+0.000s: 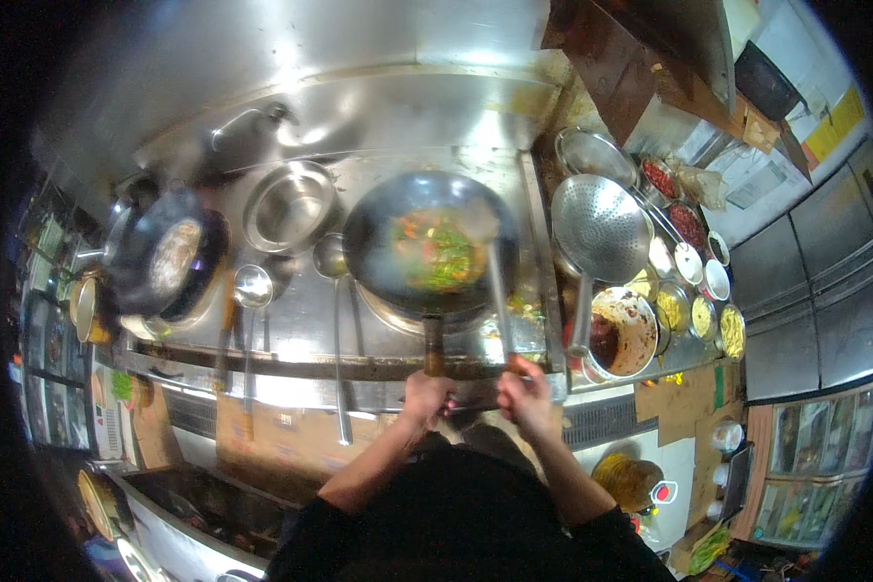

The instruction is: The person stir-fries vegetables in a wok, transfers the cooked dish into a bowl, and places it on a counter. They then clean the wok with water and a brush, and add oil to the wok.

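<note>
My left hand (429, 396) grips the wooden handle (433, 342) of a dark wok (367, 247) over a burner on the steel range. Chopped green and red vegetables (440, 258) lie in the wok's middle, slightly hazy. In my right hand (525, 393) is the handle of a long metal wok spatula (500, 305). Its blurred blade rests inside the wok's right side, beside the food. Scraps of green food (527, 313) lie on the steel just right of the wok.
A steel basin (291, 207), ladles (253, 286) and another wok (134, 247) stand to the left. On the right are a perforated strainer (602, 225), a stained white pot (636, 335) and several bowls of ingredients (703, 317). A plastic oil jug (626, 480) sits on the floor.
</note>
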Demonstrator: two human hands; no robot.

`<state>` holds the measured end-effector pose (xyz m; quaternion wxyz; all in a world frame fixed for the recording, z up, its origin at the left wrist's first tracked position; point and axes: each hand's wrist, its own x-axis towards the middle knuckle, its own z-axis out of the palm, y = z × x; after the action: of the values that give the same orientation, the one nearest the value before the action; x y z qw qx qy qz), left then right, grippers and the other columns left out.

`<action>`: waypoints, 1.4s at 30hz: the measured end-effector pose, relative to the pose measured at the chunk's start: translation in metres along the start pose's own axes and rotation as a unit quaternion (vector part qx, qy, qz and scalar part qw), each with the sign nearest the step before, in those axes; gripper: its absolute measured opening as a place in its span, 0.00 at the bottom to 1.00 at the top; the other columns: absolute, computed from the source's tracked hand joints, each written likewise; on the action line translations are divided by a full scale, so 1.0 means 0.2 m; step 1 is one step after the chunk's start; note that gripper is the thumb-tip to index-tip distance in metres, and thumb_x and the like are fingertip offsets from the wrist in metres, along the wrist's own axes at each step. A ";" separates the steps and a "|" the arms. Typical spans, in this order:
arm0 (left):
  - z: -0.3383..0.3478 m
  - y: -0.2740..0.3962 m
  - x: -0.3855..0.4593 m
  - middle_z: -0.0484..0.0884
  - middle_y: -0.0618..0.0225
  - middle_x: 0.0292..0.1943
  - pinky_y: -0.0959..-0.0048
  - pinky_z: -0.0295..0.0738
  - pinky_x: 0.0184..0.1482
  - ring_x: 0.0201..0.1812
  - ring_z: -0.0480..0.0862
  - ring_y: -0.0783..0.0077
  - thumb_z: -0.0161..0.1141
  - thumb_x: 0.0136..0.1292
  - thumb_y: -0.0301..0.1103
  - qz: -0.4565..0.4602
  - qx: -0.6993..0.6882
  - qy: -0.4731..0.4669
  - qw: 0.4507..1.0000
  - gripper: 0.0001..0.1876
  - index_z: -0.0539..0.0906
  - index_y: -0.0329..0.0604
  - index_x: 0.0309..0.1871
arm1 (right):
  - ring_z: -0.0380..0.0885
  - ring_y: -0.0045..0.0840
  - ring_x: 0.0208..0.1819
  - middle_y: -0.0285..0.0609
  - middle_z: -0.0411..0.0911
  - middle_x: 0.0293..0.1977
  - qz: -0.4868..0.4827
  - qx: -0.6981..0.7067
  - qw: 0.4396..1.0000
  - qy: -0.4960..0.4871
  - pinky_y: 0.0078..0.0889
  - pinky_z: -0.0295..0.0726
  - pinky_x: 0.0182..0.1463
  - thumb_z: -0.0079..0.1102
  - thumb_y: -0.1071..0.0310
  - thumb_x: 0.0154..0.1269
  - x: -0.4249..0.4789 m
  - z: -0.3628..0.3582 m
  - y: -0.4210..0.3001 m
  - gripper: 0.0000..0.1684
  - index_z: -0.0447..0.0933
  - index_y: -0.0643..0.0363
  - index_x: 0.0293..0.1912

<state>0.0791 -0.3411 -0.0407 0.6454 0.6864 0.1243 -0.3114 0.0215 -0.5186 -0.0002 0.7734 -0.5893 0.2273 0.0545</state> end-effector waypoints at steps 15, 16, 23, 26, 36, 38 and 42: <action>0.04 -0.24 0.17 0.72 0.63 0.12 0.72 0.62 0.11 0.11 0.72 0.73 0.58 0.44 0.23 0.060 -0.042 0.094 0.993 0.06 0.74 0.32 0.17 | 0.68 0.16 0.22 0.36 0.70 0.28 0.054 0.108 0.992 0.020 0.15 0.66 0.18 0.51 0.75 0.60 0.18 0.13 -0.12 0.25 0.60 0.55 0.58; 0.04 -0.24 0.17 0.73 0.63 0.12 0.72 0.63 0.11 0.11 0.72 0.73 0.58 0.44 0.23 0.069 -0.030 0.093 0.993 0.06 0.74 0.32 0.17 | 0.67 0.16 0.22 0.36 0.70 0.27 0.060 0.146 0.987 0.008 0.14 0.64 0.19 0.50 0.74 0.61 0.22 0.15 -0.11 0.23 0.61 0.55 0.56; 0.06 -0.09 0.09 0.74 0.65 0.12 0.74 0.67 0.12 0.09 0.72 0.73 0.58 0.44 0.25 0.020 -0.046 0.110 0.993 0.06 0.75 0.33 0.18 | 0.65 0.11 0.21 0.33 0.69 0.27 0.033 0.292 0.952 -0.088 0.08 0.60 0.18 0.48 0.74 0.61 0.45 0.16 0.03 0.14 0.67 0.53 0.48; 0.05 -0.08 0.06 0.75 0.64 0.14 0.74 0.68 0.12 0.10 0.73 0.73 0.59 0.47 0.26 0.003 -0.095 0.053 0.994 0.06 0.76 0.33 0.20 | 0.64 0.10 0.21 0.34 0.69 0.27 0.044 0.321 0.937 -0.128 0.06 0.59 0.16 0.48 0.75 0.62 0.45 0.10 0.01 0.13 0.67 0.52 0.47; 0.05 -0.15 0.10 0.75 0.62 0.17 0.76 0.69 0.11 0.13 0.74 0.74 0.57 0.50 0.23 -0.071 -0.188 0.006 0.980 0.05 0.74 0.31 0.24 | 0.70 0.18 0.19 0.40 0.74 0.28 -0.059 -0.024 0.998 -0.015 0.17 0.67 0.14 0.56 0.76 0.57 0.29 0.01 -0.02 0.29 0.64 0.49 0.59; 0.05 -0.17 0.12 0.75 0.62 0.17 0.76 0.70 0.12 0.13 0.74 0.74 0.58 0.50 0.23 -0.064 -0.193 0.007 0.979 0.05 0.74 0.30 0.23 | 0.70 0.18 0.19 0.40 0.75 0.28 -0.033 -0.019 0.999 -0.019 0.17 0.67 0.14 0.56 0.76 0.57 0.24 -0.01 -0.06 0.30 0.63 0.49 0.59; 0.03 -0.19 0.12 0.75 0.62 0.18 0.76 0.70 0.13 0.14 0.75 0.73 0.58 0.50 0.23 -0.041 -0.154 0.011 0.987 0.05 0.74 0.30 0.23 | 0.70 0.16 0.19 0.39 0.75 0.28 -0.006 0.000 0.998 -0.059 0.15 0.66 0.15 0.56 0.77 0.57 0.16 -0.02 -0.10 0.31 0.62 0.52 0.60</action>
<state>0.0747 -0.3470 -0.0854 0.7284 0.5765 0.2059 -0.3076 0.0562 -0.5342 0.0040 0.7855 -0.5867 0.1778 0.0848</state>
